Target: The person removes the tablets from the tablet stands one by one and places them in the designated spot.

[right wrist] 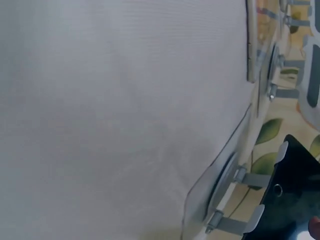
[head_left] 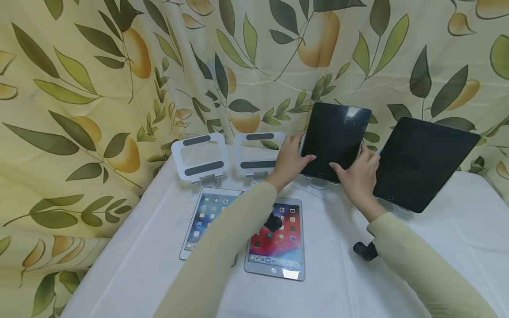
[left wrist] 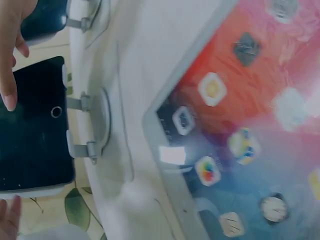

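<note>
A dark-screened tablet (head_left: 336,141) leans on a white stand, its home button at the lower edge. My left hand (head_left: 289,160) grips its left edge, thumb on the screen and fingers reaching behind. My right hand (head_left: 359,176) grips the opposite edge in the same way. In the left wrist view, small clips (left wrist: 75,145) of the stand hold the tablet's bottom edge. The right wrist view shows the dark tablet (right wrist: 295,192) above the round stand base (right wrist: 222,182), with one fingertip (right wrist: 315,227) at the screen.
To the right, a larger dark tablet (head_left: 425,163) rests on another stand. Two bare white stands (head_left: 200,157) with grey pads are at the left. Two lit tablets lie flat in front, one blue (head_left: 199,229), one red and blue (head_left: 292,247), on the white tablecloth (head_left: 131,265). A patterned curtain (head_left: 179,57) hangs behind.
</note>
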Demonstrator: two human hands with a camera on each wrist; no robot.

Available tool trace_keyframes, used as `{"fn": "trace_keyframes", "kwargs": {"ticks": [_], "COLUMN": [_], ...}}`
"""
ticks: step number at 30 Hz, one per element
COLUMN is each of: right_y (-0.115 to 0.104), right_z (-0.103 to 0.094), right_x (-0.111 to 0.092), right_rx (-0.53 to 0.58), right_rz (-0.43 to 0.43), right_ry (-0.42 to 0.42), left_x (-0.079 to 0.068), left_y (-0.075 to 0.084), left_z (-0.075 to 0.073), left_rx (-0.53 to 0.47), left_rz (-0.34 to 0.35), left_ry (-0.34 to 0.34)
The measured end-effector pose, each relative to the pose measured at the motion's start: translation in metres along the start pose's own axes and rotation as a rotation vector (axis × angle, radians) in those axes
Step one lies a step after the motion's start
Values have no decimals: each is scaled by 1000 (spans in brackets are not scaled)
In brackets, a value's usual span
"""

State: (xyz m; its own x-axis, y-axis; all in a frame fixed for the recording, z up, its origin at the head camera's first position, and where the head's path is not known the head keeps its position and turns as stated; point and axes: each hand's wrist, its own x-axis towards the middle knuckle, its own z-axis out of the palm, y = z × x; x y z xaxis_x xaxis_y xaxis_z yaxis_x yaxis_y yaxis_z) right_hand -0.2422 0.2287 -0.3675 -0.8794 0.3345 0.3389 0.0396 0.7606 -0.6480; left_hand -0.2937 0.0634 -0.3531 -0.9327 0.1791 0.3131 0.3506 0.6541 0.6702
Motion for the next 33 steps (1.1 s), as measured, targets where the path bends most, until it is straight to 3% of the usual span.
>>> {"fn": "trace_keyframes", "kwargs": {"ticks": [5, 16, 21, 24, 30, 33], "right_y": [-9, -13, -14, -14, -9, -7], "right_z": [5, 8, 6, 3, -4, -8], "right_x": [10, 16, 16, 13, 7, 4], "right_rx": [38, 24, 29, 43, 95, 114], "right_rz": [62, 159, 178, 172, 134, 113], "right_ry": [6, 9, -6, -12, -15, -6], "left_x": [10, 12, 12, 9, 3, 1], "left_y": [2, 11, 15, 13, 2, -2], "left_z": [3, 9, 10, 10, 10, 12], "left_rx": [67, -10, -61, -69, -106, -139], "left_rz": [-65, -136, -172, -131, 78, 146], "left_ry": [-24, -47, -20, 2, 98, 125]}}
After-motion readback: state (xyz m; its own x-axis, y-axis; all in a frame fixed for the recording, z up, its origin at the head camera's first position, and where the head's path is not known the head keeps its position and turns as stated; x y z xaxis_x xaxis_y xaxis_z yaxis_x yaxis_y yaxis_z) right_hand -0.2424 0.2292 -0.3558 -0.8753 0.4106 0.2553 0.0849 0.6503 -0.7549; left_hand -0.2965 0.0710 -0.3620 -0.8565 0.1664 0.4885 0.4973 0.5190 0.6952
